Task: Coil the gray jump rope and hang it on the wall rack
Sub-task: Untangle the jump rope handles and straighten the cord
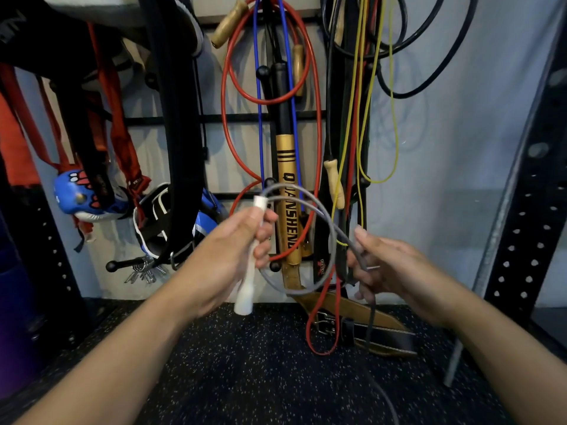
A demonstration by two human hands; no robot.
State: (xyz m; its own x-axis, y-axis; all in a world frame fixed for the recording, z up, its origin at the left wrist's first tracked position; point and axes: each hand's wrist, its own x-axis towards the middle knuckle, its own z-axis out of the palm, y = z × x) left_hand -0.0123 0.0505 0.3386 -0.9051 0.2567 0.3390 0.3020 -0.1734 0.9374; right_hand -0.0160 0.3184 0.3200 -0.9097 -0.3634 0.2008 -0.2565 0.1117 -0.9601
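Grip: left hand closes around the white handle; right hand pinches the gray jump rope, one loop formed at frame centre. Method: match each loop's size; tail trails on floor. Wall rack above.

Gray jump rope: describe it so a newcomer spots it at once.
Below the wall rack full of coloured ropes, two hands meet. The left hand grips a white handle; the gray jump rope loops from it to the right hand. It alone is gray and unhung.
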